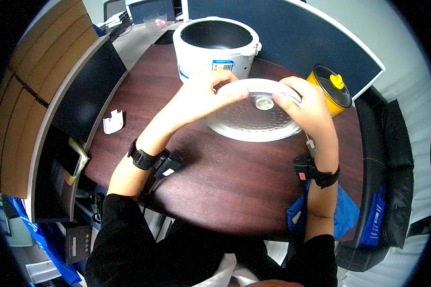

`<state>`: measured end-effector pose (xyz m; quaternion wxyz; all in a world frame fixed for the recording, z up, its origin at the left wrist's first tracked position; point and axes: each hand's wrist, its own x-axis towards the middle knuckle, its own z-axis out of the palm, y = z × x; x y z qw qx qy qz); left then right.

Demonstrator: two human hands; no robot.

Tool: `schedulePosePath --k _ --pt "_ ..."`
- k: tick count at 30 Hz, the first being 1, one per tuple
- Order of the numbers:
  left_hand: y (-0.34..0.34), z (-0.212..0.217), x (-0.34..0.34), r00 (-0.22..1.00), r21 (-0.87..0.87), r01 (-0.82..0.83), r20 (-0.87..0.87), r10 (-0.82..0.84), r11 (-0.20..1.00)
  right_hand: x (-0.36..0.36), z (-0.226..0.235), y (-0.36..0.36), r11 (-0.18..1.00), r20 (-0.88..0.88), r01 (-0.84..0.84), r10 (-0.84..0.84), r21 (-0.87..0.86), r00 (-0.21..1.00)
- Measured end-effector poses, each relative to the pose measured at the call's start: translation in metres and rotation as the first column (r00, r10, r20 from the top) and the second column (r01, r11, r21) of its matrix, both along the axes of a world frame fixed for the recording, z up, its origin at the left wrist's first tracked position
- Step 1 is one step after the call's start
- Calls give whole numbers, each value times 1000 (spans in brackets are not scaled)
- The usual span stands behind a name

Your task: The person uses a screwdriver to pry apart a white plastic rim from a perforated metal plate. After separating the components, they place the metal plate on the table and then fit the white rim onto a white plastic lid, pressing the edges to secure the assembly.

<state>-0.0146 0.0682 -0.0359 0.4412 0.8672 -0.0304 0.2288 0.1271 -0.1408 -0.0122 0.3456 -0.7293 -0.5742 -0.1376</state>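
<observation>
Both my hands hold a white rice cooker lid (244, 122) tilted up above the table, its inner side toward me. A dimpled metal plate with a small pale round piece fills that inner side. My left hand (208, 93) grips the upper left rim, thumb across the edge. On the upper right rim, my right hand (309, 103) is closed the same way, thumb on the inner side. Behind the lid stands the white rice cooker body (187, 55), open at the top with a dark inside. My left hand partly covers its front.
A small white plastic part (113, 122) lies left on the dark wooden table (215, 191). To the right stands a yellow container (316, 79) with a black top. Blue cloth (345, 213) sits at the right front edge. A dark partition (292, 38) borders the back.
</observation>
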Motion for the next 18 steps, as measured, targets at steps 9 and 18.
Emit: schedulePosePath --k 9,18 --pt "-21 -1 -1 994 15 90 54 -91 996 -12 10 -9 997 -22 -44 43 -66 999" --pt "-32 -12 2 963 75 20 266 -39 997 -5 6 -1 985 104 -173 171 15 980"
